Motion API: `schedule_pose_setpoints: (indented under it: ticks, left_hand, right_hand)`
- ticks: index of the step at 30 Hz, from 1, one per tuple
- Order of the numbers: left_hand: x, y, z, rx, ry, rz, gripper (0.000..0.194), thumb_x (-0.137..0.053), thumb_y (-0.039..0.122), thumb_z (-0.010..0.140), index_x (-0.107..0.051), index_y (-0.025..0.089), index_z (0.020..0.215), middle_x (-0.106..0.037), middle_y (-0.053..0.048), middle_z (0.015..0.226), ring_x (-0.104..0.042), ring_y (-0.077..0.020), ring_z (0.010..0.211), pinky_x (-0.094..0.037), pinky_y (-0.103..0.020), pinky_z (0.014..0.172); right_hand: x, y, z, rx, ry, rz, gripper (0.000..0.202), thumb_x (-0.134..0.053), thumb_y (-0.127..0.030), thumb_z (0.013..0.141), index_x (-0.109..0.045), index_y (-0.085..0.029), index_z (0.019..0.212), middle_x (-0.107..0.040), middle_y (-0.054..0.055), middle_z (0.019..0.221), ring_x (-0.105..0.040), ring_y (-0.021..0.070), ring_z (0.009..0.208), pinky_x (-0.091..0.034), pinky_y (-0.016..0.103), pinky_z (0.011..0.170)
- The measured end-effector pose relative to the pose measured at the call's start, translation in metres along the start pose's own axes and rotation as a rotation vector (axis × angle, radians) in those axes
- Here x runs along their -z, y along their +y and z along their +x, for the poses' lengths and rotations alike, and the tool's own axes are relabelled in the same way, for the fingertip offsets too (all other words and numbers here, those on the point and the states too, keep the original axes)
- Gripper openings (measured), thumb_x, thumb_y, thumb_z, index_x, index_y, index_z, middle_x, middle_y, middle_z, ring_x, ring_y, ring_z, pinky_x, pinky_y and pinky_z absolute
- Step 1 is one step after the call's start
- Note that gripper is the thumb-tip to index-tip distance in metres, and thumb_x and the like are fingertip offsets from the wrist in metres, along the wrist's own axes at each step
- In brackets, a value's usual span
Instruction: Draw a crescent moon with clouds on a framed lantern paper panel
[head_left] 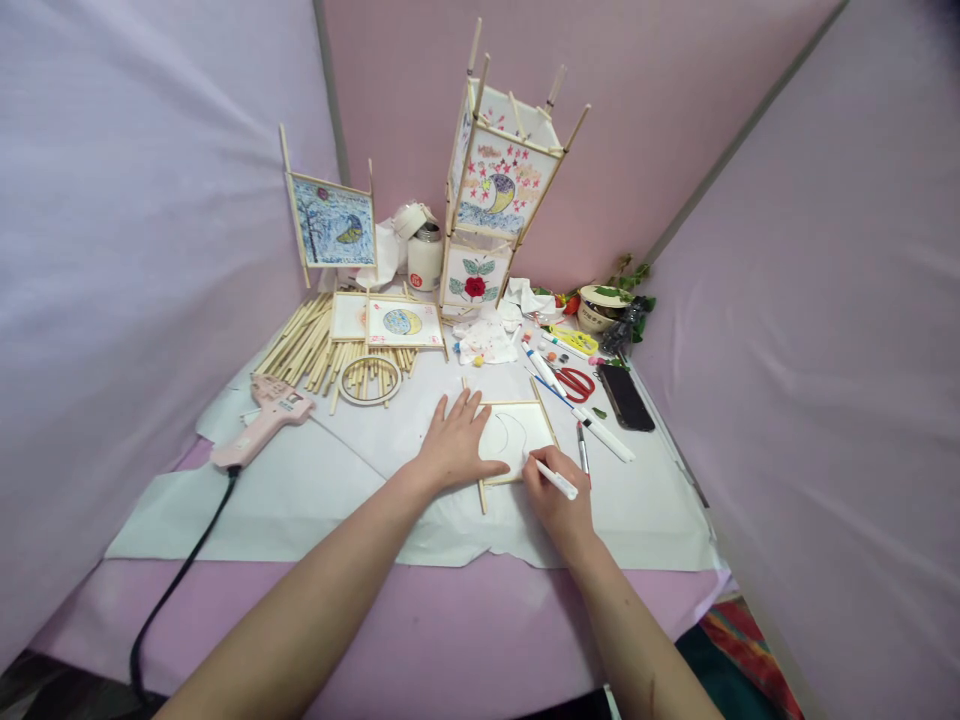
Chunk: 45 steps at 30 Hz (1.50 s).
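Observation:
My left hand [459,442] lies flat with fingers spread over the left edge of a small white panel [517,420] framed with thin wooden sticks. Thin curved lines, like a crescent outline, are drawn on the panel. In my right hand [559,495] is a white pen [556,478], pinched at the panel's lower right. Its tip is hidden by my fingers. Just right of the panel lies a slim brush-like tool [583,452] with a dark and red body. A white marker [604,436] rests farther right.
A pink glue gun [266,420] with a black cord lies left, near wooden sticks [300,345] and a tape roll [370,380]. Behind stand a painted lantern frame [499,180] and a white jar [425,258]. Red scissors [576,384] and a phone [625,397] are at right.

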<state>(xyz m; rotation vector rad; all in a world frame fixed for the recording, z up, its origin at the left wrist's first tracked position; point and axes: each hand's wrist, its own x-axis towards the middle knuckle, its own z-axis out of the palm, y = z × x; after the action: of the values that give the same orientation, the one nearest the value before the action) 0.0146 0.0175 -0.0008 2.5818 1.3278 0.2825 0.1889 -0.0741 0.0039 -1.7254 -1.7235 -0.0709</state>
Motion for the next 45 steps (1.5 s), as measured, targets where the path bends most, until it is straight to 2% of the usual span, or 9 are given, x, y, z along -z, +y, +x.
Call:
schedule_pose_setpoints:
  ticks: [19,28,41,45]
  left_hand:
    - [-0.003,-0.001,-0.002,-0.007,0.030,-0.024,0.099,-0.053,0.078,0.071,-0.036,0.014,0.145,-0.019,-0.017,0.157,-0.005,-0.0317,0.147,-0.001,-0.054,0.117]
    - [-0.002,0.000,-0.001,0.000,0.027,-0.032,0.090,-0.056,0.066,0.073,-0.037,0.014,0.144,-0.020,-0.016,0.157,-0.006,-0.0314,0.147,-0.001,-0.053,0.117]
    - [-0.001,0.000,-0.001,0.001,0.022,-0.040,0.090,-0.057,0.065,0.073,-0.037,0.013,0.144,-0.019,-0.016,0.157,-0.007,-0.0302,0.147,-0.002,-0.052,0.117]
    - [-0.001,0.000,-0.001,0.000,0.022,-0.043,0.095,-0.056,0.071,0.071,-0.037,0.014,0.144,-0.019,-0.016,0.158,-0.006,-0.0307,0.147,0.000,-0.052,0.117]
  right_hand:
    - [-0.007,-0.023,-0.009,0.026,-0.044,-0.018,0.016,-0.049,-0.019,0.087,-0.058,-0.019,0.074,-0.063,0.002,0.066,-0.058,0.0163,0.064,-0.040,0.027,0.062]
    - [-0.009,-0.037,-0.006,0.034,-0.060,0.018,0.016,-0.048,-0.017,0.085,-0.058,-0.019,0.073,-0.063,0.003,0.066,-0.058,0.0165,0.063,-0.039,0.027,0.060]
    - [-0.012,-0.039,-0.005,0.002,-0.109,0.088,0.017,-0.047,-0.019,0.087,-0.057,-0.019,0.073,-0.063,0.002,0.065,-0.057,0.0152,0.062,-0.040,0.026,0.060]
    - [-0.002,-0.038,-0.001,-0.030,-0.019,0.140,0.016,-0.048,-0.022,0.087,-0.059,-0.019,0.075,-0.064,0.001,0.067,-0.058,0.0150,0.063,-0.042,0.025,0.061]
